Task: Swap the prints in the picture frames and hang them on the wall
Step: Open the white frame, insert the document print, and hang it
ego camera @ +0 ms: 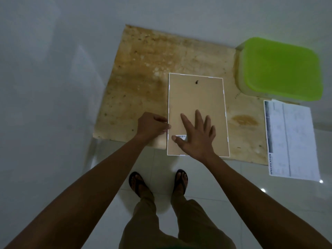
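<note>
A white picture frame [196, 97] lies face down on a stained wooden table [140, 72], its brown backing board up and a small black hanger near its far end. My right hand [197, 133] lies flat on the backing board, fingers spread, thumb beside a barcode sticker. My left hand [152, 125] is curled at the frame's left edge, fingertips pinching at that edge, where small white tabs line the rim. A printed sheet [291, 139] with the word SPECIFICATION lies at the table's right end.
A lime green plastic lid on a pale container [280, 69] stands at the table's far right corner. A white wall runs behind the table. Below are white floor tiles and my feet in dark sandals [158, 182].
</note>
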### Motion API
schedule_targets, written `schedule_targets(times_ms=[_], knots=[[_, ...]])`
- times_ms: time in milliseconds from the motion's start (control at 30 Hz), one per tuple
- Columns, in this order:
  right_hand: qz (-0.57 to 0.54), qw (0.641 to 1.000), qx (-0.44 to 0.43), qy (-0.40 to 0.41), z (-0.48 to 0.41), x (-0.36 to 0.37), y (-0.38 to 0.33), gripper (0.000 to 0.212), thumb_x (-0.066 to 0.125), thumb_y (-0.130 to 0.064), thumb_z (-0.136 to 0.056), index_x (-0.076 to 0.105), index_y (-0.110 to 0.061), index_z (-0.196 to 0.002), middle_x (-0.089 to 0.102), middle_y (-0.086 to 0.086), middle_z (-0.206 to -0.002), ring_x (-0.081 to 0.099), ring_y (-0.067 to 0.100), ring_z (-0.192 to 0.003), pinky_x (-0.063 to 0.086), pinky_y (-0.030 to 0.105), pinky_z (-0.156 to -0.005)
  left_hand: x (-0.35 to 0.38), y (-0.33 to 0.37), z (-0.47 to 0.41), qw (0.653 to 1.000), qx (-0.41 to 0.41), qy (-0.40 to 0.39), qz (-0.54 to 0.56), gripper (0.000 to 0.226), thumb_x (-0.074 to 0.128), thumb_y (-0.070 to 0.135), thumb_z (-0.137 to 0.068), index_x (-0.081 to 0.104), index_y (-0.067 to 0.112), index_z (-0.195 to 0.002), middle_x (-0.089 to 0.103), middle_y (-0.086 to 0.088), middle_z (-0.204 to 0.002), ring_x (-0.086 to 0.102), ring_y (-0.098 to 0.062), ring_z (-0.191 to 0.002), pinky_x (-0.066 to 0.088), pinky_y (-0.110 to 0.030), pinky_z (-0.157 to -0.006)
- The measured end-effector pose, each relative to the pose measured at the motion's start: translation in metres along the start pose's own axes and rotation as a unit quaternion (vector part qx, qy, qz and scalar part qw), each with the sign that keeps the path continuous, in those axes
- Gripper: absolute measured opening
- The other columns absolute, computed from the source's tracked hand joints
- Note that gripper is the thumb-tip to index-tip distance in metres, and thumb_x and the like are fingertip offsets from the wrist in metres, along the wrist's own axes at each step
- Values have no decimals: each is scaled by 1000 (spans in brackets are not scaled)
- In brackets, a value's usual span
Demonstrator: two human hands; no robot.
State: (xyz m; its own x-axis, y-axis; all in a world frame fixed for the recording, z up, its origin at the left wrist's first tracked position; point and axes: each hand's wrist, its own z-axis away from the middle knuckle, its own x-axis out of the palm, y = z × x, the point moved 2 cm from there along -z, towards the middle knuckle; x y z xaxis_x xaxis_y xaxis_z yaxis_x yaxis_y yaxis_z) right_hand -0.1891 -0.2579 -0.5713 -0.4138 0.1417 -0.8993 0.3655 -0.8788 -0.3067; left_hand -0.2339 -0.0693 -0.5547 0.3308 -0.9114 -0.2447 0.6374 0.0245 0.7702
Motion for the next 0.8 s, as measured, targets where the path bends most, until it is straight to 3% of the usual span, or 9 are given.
schedule_targets(times_ms=[200, 267, 400, 467, 567, 700, 800], knots=[[37, 999, -23, 0, 2, -3, 6, 86, 40, -83, -83, 10, -50, -156, -8, 4, -169, -10, 39, -153, 7, 61, -119, 4, 14, -3, 996, 11, 15, -91, 17, 84, 7, -62, 77, 19, -74, 74, -3, -66, 72, -15, -62, 62, -33, -75], [28, 999, -15, 10, 5, -4, 0, 84, 45, -81, -84, 19, -48, -156, -1, 6, -170, -4, 39, -154, 10, 60, -119, 4, 13, -5, 995, 1, 4, -95, 17, 83, 8, -63, 77, 20, -71, 74, -3, -65, 73, -16, -64, 62, -34, -76], [-8, 998, 1, 56, 19, 0, -22, 77, 51, -80, -81, 44, -43, -148, 18, 7, -167, 13, 32, -153, 20, 52, -116, 2, 13, -8, 999, -33, -24, -26, 12, 80, 4, -71, 78, 7, -82, 75, -11, -70, 73, -24, -66, 62, -37, -74], [7, 998, -8, 65, 24, 7, -32, 79, 53, -79, -77, 48, -41, -146, 23, 8, -166, 18, 32, -152, 24, 53, -115, 1, 13, -10, 998, -43, -41, -15, 12, 79, 7, -75, 78, 4, -87, 76, -14, -76, 74, -24, -68, 62, -37, -72], [20, 996, -8, 81, 26, 13, -36, 78, 58, -76, -74, 51, -41, -143, 30, 8, -163, 24, 34, -151, 29, 53, -113, 1, 14, -13, 998, -36, -40, -42, 5, 80, 12, -75, 78, 9, -79, 76, -13, -75, 75, -25, -70, 62, -40, -75], [-49, 992, -28, 113, 9, -2, -18, 47, 56, -68, -85, 71, -40, -121, 53, -2, -146, 45, 24, -135, 41, 45, -105, 2, 18, -19, 992, 4, -17, -128, 7, 83, 17, -68, 78, 14, -66, 73, -6, -63, 74, -22, -64, 62, -40, -76], [-83, 985, 2, 152, -27, -28, 8, 33, 61, -52, -86, 74, -35, -111, 61, -3, -131, 56, 27, -118, 48, 44, -95, 2, 27, -27, 990, 31, 7, -135, 4, 80, 22, -68, 79, 18, -66, 73, 0, -61, 73, -16, -65, 61, -38, -79]])
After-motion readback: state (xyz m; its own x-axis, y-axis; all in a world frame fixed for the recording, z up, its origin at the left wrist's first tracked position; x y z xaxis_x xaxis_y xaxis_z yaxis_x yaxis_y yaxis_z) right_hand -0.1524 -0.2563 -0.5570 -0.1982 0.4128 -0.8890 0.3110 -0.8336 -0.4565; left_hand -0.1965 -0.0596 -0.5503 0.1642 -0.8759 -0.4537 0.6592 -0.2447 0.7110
